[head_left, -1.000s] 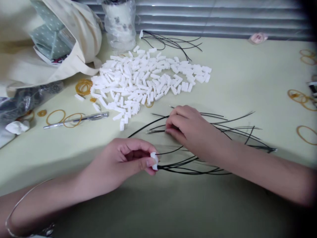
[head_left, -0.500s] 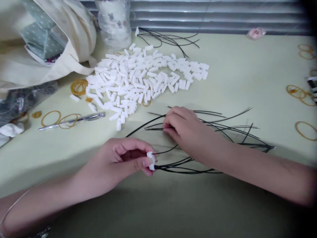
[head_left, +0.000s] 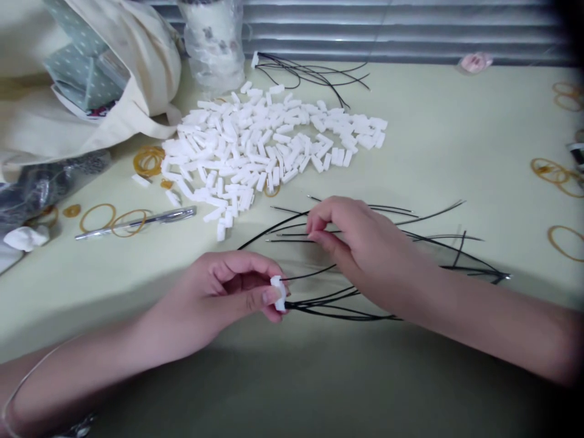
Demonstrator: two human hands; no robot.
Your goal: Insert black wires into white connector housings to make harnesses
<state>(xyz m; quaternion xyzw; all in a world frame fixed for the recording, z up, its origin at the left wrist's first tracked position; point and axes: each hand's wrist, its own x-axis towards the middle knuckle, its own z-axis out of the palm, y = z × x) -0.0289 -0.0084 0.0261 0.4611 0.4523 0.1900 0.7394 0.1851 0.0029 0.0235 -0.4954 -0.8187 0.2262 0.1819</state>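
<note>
My left hand (head_left: 228,292) pinches a small white plastic connector (head_left: 278,292) with several thin black wires running out of it to the right. My right hand (head_left: 356,243) rests over a loose spread of black wires (head_left: 429,243) on the pale green table, its fingertips pinched on one or two wire ends that point left. Behind the hands lies a big heap of white connectors (head_left: 269,143).
A cream tote bag (head_left: 91,73) and a clear plastic bag sit at the back left. A pen (head_left: 137,222) and rubber bands (head_left: 98,216) lie left; more rubber bands (head_left: 554,173) right. Another wire bundle (head_left: 310,73) lies by the window blinds.
My right hand has lifted slightly and its fingers now pinch wire ends instead of pressing flat on them. My left hand keeps holding the connector in place.
</note>
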